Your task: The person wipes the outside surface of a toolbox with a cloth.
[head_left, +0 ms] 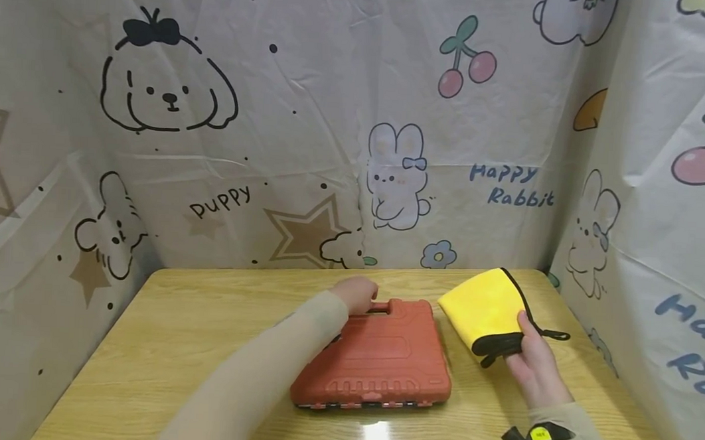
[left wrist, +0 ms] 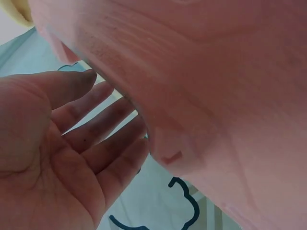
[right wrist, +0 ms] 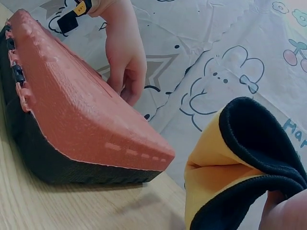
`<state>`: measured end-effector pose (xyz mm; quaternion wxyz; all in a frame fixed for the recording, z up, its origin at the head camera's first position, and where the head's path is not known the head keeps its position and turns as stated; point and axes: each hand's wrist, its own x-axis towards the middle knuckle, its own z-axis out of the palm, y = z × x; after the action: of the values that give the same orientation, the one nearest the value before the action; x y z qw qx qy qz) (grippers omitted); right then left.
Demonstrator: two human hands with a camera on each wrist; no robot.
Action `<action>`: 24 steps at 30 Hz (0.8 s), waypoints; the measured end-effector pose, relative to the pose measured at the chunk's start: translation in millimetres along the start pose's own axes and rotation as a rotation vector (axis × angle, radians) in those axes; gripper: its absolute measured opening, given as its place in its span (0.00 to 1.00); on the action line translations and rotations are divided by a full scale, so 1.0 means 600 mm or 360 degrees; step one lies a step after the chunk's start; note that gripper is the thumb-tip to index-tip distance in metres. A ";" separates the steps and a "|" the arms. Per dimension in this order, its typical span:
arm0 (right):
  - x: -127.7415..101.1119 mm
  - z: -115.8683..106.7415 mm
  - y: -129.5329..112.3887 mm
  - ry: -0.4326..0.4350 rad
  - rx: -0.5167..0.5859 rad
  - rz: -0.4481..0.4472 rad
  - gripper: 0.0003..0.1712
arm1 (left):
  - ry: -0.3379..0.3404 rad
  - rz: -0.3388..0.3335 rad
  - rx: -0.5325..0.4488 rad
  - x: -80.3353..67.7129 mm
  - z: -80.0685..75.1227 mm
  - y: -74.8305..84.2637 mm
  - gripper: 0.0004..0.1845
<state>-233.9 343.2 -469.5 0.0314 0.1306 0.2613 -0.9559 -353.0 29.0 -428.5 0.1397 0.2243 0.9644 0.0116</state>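
A red-orange plastic tool case (head_left: 381, 354) lies shut in the middle of the wooden table (head_left: 191, 331), its handle at the far edge. My left hand (head_left: 357, 293) rests at that handle. In the left wrist view the left hand (left wrist: 72, 143) shows its palm, fingers almost straight against the case (left wrist: 216, 96), their tips hidden behind its edge. A folded yellow cloth (head_left: 482, 306) with black trim lies right of the case. My right hand (head_left: 533, 369) pinches its near black edge. The right wrist view shows the cloth (right wrist: 216, 172), the case (right wrist: 72, 110) and the left hand (right wrist: 125, 57) beyond it.
Cartoon-printed sheets (head_left: 308, 144) wall in the table at the back and both sides. A black strap with a yellow tag (head_left: 535, 435) is on my right wrist. Bare tabletop lies left of the case.
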 end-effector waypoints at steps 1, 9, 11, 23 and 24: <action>0.001 0.000 0.000 0.0025 -0.0003 0.0008 0.22 | -0.0013 0.0000 0.0019 0.001 0.001 0.000 0.11; 0.004 0.006 0.003 0.0186 -0.0055 0.0039 0.34 | -0.0044 0.0045 0.0187 0.010 0.011 -0.001 0.09; 0.004 0.006 0.003 0.0216 -0.0050 0.0032 0.35 | -0.0046 0.0038 0.0183 0.012 0.014 -0.001 0.09; 0.009 -0.001 0.000 0.0139 -0.0017 0.0045 0.32 | -0.0019 0.0093 0.0151 0.027 0.022 -0.012 0.08; 0.010 -0.002 0.000 0.0152 -0.0008 0.0044 0.32 | -0.0014 0.0102 0.0144 0.027 0.021 -0.013 0.08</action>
<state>-239.3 343.8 -471.7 0.0323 0.1796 0.2632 -0.9473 -366.6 28.7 -445.2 0.1332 0.2612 0.9556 -0.0284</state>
